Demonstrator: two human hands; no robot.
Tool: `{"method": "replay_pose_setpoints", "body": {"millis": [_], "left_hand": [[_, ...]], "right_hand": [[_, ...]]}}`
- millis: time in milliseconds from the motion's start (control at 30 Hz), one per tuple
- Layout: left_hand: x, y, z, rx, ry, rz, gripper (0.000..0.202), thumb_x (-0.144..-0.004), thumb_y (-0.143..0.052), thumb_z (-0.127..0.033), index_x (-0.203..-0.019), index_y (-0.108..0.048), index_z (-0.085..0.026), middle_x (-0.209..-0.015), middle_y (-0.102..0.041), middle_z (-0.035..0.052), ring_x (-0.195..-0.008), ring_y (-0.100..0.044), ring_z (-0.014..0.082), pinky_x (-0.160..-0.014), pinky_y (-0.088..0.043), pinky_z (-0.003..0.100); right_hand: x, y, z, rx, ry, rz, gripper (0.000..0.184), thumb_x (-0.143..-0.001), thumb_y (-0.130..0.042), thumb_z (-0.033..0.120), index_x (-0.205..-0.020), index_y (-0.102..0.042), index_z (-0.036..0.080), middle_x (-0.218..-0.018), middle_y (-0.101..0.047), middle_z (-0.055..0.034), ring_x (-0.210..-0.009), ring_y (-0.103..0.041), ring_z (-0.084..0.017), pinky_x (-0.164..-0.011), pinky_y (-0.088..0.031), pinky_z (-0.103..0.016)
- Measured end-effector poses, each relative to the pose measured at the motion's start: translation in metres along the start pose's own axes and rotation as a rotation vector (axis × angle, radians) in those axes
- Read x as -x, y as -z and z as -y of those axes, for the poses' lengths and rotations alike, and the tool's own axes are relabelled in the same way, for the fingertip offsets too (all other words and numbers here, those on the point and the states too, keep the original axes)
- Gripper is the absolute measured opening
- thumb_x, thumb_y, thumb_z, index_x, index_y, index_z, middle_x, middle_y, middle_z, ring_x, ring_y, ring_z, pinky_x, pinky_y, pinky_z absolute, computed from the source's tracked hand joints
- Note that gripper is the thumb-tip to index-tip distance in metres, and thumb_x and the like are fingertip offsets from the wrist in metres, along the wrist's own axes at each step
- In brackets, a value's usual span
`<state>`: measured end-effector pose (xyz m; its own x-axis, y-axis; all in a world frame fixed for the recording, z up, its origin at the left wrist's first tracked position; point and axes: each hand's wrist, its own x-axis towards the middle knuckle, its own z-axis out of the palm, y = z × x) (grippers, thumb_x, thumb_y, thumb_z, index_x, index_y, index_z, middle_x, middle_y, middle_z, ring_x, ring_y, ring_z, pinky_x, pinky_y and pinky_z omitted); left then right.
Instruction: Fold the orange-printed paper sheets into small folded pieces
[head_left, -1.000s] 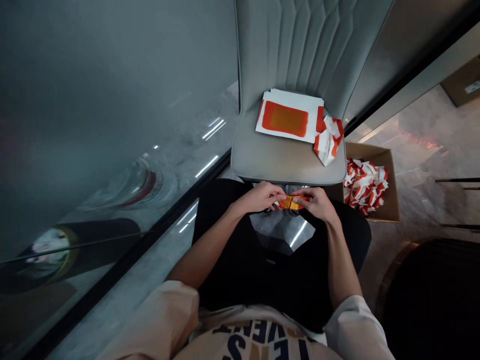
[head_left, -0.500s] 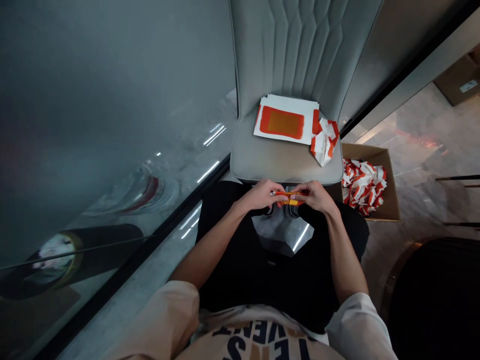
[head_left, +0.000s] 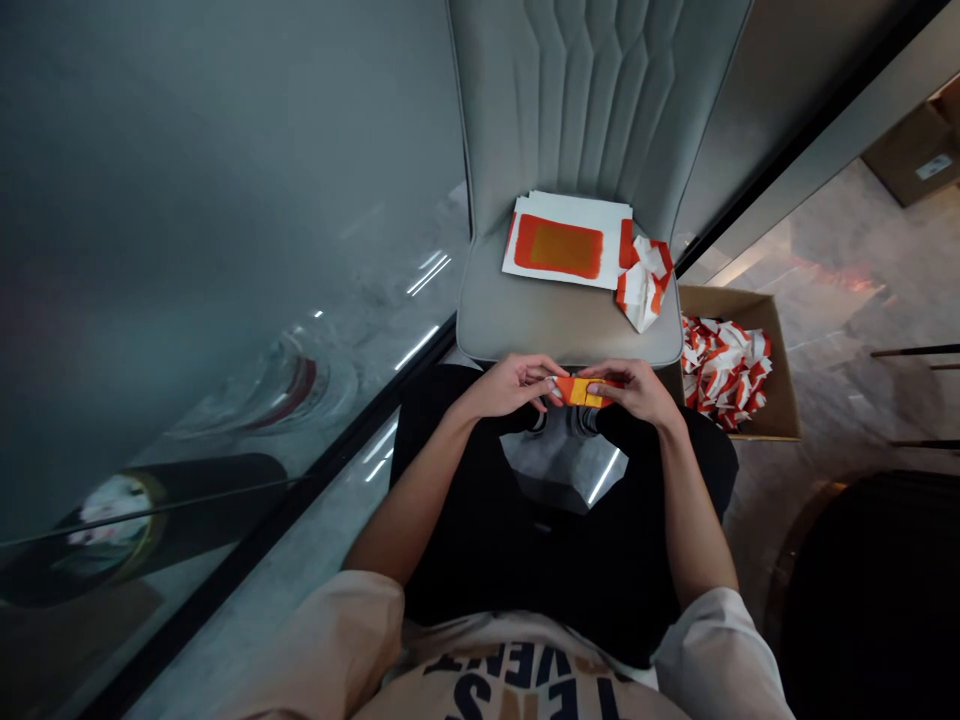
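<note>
My left hand and right hand meet over my lap, just near of the chair seat. Each is pinched shut on one end of the small orange folded paper, which hangs between the fingertips. I judge the fold goes best with edges lined up first, then a firm, even press along the crease.

To the right, a cardboard box on the floor holds a heap of red-and-white folded pieces. On the seat lie flat sheets and one crumpled piece.
</note>
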<state>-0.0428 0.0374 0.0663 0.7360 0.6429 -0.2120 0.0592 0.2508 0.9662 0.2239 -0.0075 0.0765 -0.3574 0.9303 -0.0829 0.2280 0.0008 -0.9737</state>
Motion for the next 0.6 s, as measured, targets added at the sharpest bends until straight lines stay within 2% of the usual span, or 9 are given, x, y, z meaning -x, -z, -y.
{"method": "replay_pose_setpoints", "body": {"millis": [100, 167, 267, 367, 500, 600], "left_hand": [[0.001, 0.001, 0.002, 0.026, 0.012, -0.020, 0.033, -0.093, -0.075, -0.037, -0.112, -0.071, -0.010, -0.098, -0.079, 0.0131, -0.089, -0.080, 0.0223, -0.068, -0.066, 0.027], [0.002, 0.004, 0.001, 0.053, 0.045, 0.011, 0.033, -0.093, -0.076, -0.036, -0.113, -0.072, -0.010, -0.096, -0.080, 0.0131, -0.091, -0.080, 0.0229, -0.071, -0.067, 0.027], [0.005, 0.009, -0.005, 0.089, 0.107, 0.101, 0.041, -0.094, -0.076, -0.037, -0.126, -0.068, -0.011, -0.105, -0.079, 0.0161, -0.099, -0.079, 0.0254, -0.073, -0.067, 0.029], [0.005, 0.010, -0.007, 0.110, 0.158, 0.163, 0.054, -0.095, -0.074, -0.043, -0.138, -0.061, -0.014, -0.110, -0.078, 0.0177, -0.103, -0.078, 0.0272, -0.068, -0.065, 0.027], [0.000, 0.004, -0.002, 0.040, 0.260, 0.218, 0.051, -0.095, -0.069, -0.056, -0.122, -0.069, -0.013, -0.113, -0.077, 0.0178, -0.095, -0.080, 0.0262, -0.057, -0.060, 0.022], [-0.001, 0.001, 0.000, -0.001, 0.306, 0.270, 0.051, -0.094, -0.068, -0.060, -0.112, -0.072, -0.012, -0.113, -0.077, 0.0173, -0.096, -0.079, 0.0259, -0.060, -0.061, 0.022]], "right_hand": [[0.000, 0.001, 0.001, 0.026, 0.020, 0.011, 0.029, -0.089, -0.079, 0.041, -0.111, -0.082, 0.021, -0.103, -0.081, -0.0069, -0.092, -0.075, -0.020, -0.084, -0.059, -0.031], [0.000, 0.001, 0.001, 0.030, 0.027, 0.019, 0.027, -0.089, -0.079, 0.040, -0.110, -0.082, 0.023, -0.102, -0.081, -0.0063, -0.090, -0.075, -0.020, -0.083, -0.059, -0.030], [0.000, 0.000, 0.002, 0.045, 0.027, 0.013, 0.025, -0.089, -0.079, 0.040, -0.109, -0.083, 0.024, -0.099, -0.081, -0.0054, -0.087, -0.075, -0.019, -0.081, -0.058, -0.030], [-0.001, -0.003, 0.006, 0.080, 0.034, 0.004, 0.023, -0.090, -0.079, 0.039, -0.107, -0.083, 0.025, -0.098, -0.081, -0.0047, -0.085, -0.074, -0.018, -0.079, -0.057, -0.029], [-0.004, -0.008, 0.008, 0.104, 0.062, 0.037, 0.021, -0.091, -0.077, 0.037, -0.106, -0.084, 0.024, -0.096, -0.081, -0.0053, -0.082, -0.074, -0.017, -0.075, -0.055, -0.028], [-0.005, -0.010, 0.004, 0.094, 0.034, 0.068, 0.022, -0.090, -0.078, 0.036, -0.105, -0.083, 0.022, -0.096, -0.081, -0.0056, -0.082, -0.074, -0.018, -0.074, -0.055, -0.027]]}}
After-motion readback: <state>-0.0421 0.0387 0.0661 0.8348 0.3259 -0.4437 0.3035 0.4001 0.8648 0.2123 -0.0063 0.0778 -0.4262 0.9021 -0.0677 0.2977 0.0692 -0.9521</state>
